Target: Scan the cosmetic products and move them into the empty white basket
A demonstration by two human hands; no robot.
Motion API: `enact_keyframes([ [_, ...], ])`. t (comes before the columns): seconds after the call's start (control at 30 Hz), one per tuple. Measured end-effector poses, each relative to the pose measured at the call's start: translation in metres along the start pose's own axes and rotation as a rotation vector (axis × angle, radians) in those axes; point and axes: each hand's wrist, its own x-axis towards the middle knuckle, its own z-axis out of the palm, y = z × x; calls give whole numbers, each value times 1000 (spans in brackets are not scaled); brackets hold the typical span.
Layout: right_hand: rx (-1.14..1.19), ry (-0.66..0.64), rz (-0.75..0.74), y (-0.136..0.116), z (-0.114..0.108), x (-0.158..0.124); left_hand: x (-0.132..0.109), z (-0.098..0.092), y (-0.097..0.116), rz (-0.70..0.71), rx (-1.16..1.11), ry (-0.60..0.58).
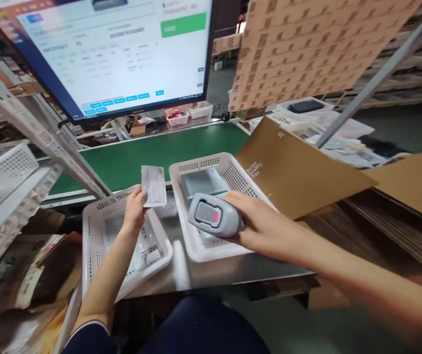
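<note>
Packet (154,186), long axis near upright, is pinched at its left edge by the left hand (135,209), near the left basket (92,231). Scanner (216,216), clasped in the right hand (249,219) over the right basket (207,254), sits to its right, apart.

A warehouse packing area, where a monitor (118,64) glowed at 11 o'clock, a green belt (152,147) stretched at 12, racks (398,73) rose at 2, stacked cardboard (373,231) lay at 4, a scanner (211,221) at 6
</note>
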Motion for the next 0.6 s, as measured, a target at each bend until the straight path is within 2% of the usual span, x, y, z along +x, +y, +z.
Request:
enact_keyframes([
  [0.1,-75,-35,33,-7,10,17,-28,17,5,-21,-67,-118],
  [0.17,-123,14,62,-4,9,29,-44,21,2,-8,-110,-137],
  [0.23,-93,60,85,8,5,40,-58,20,-4,6,-129,-139],
  [0.33,54,35,120,31,-2,54,-76,18,-21,34,-87,-189],
  [0.43,119,-7,136,51,-10,56,-77,13,-41,34,26,-223],
  [0.5,100,11,132,65,-19,47,-62,0,-54,61,138,-133],
  [0.6,34,77,112,90,-43,22,-32,-35,-74,65,558,162],
])
